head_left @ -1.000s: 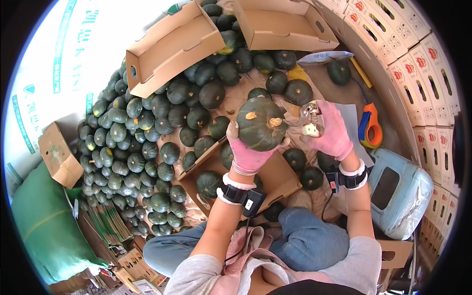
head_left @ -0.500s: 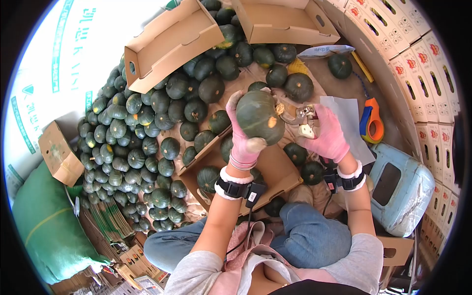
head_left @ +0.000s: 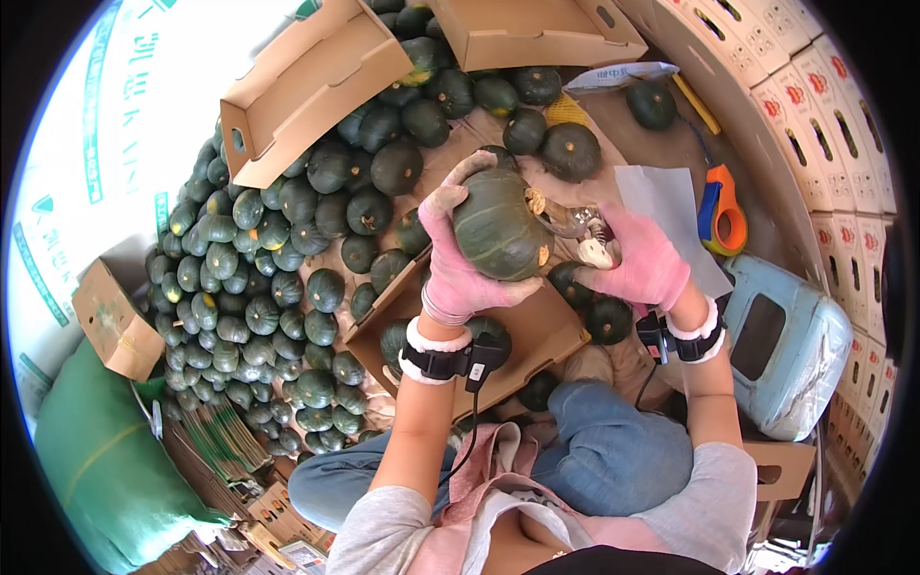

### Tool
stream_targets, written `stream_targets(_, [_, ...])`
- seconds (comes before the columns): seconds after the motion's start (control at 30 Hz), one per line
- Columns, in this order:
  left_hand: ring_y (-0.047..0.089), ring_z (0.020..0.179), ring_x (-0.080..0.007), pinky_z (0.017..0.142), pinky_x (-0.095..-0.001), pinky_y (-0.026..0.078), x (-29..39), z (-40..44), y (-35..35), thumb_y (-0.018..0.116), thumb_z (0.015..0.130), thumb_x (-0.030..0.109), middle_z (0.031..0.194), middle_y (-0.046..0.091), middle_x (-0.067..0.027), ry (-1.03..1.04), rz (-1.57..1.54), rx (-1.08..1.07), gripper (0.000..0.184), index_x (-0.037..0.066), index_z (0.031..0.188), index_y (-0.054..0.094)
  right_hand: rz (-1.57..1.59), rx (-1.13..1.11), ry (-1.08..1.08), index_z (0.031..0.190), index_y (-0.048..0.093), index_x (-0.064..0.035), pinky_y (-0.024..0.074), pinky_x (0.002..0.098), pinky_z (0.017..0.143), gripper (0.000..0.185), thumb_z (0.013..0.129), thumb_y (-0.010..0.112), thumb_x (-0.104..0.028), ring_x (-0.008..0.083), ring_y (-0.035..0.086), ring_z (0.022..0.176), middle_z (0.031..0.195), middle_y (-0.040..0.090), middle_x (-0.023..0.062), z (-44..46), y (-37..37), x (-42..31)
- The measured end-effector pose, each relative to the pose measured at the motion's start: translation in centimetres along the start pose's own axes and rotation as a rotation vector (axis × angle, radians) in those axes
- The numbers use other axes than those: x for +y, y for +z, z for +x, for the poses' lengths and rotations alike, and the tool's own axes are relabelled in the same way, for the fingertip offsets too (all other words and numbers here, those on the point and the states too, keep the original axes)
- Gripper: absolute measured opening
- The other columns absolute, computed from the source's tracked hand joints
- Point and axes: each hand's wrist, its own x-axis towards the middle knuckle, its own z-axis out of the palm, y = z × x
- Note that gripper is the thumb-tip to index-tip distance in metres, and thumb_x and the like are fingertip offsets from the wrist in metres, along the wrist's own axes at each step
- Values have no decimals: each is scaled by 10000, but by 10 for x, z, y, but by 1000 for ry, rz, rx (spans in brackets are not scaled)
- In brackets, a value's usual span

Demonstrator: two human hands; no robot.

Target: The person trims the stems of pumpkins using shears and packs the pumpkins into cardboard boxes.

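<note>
My left hand (head_left: 458, 264), in a pink glove, is wrapped round a dark green pumpkin (head_left: 498, 225) held up in front of me. A tan stem stub on the pumpkin's right side faces my right hand (head_left: 640, 261), also gloved in pink. That hand grips a small metal hand tool (head_left: 583, 228), whose curved end reaches the stem. Below the pumpkin lies an open cardboard box (head_left: 537, 335) with a few pumpkins inside, partly hidden by my left arm.
A large heap of pumpkins (head_left: 264, 311) fills the left side. Two cardboard trays (head_left: 316, 91) rest at the top. On the right are an orange and blue tape dispenser (head_left: 724, 216), white paper (head_left: 666, 206), a light blue plastic container (head_left: 786, 335) and stacked printed boxes (head_left: 815, 134).
The pumpkin has been turned in my left hand, so its stem faces right towards the tool. The surroundings have shifted slightly left and up in the view.
</note>
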Motion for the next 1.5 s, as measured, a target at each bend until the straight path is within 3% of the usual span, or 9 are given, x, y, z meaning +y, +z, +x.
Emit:
stream_targets(0.17, [440,1186,-315,970,-425,419,1,-4,0,840,484,109,1344,350,-210,-37,24,-43,955,210,1220,240,-225,56,-40,920,503,-6,475,464,716,405,639,682,-235,416,578,816,809,592,209,2,2,9])
stream_targets(0.4, [478,1130,-267,948,-389,436,2,6,7,850,524,195,1280,418,-147,-335,67,31,966,183,1271,236,-225,140,18,929,498,-11,473,482,720,318,711,633,-199,423,582,807,796,601,229,23,14,36])
stream_targets(0.47, [507,1085,-248,918,-398,463,-7,11,13,747,656,130,1224,465,-116,-579,-284,188,778,131,1301,312,-238,183,39,909,509,-11,473,486,711,298,718,633,-204,424,585,787,776,603,230,33,20,49])
stream_targets(0.53, [515,1099,-268,917,-434,472,-9,12,13,691,703,118,1213,488,-95,-977,-962,336,652,124,1282,391,-292,231,165,935,516,-28,470,470,692,247,741,603,-153,428,572,789,763,589,219,38,21,51])
stream_targets(0.7, [505,1120,-252,934,-444,467,-27,-7,17,714,702,113,1226,483,-71,-731,-932,326,691,188,1308,390,-97,417,84,1090,491,28,465,430,831,584,681,676,-344,385,577,945,974,595,233,21,5,44])
stream_targets(0.83, [479,1147,-244,961,-428,448,-22,-2,26,797,651,160,1257,452,-57,-642,-816,291,854,195,1351,308,-298,224,75,1184,421,72,345,417,1005,860,595,709,-484,373,459,1152,1176,506,237,11,-4,12])
stream_targets(0.97, [463,1161,-237,983,-410,428,-18,0,31,853,596,230,1262,441,-60,-598,-669,267,980,176,1367,250,-344,164,124,1221,393,94,345,404,1014,964,579,712,-551,387,457,1157,1193,494,262,13,-1,9])
stream_targets(1.27, [496,1120,-231,964,-377,443,-9,5,28,866,564,231,1209,484,-79,-592,-526,214,1010,147,1355,243,-492,193,5,1165,440,75,369,401,963,884,576,711,-525,355,497,1096,1098,549,243,4,-6,14])
stream_targets(1.5, [514,1080,-221,942,-358,449,-5,12,28,811,624,142,1193,504,-78,-658,-480,203,887,126,1337,284,-510,192,93,1022,497,28,439,400,843,617,636,701,-408,326,579,948,946,607,195,3,-7,16])
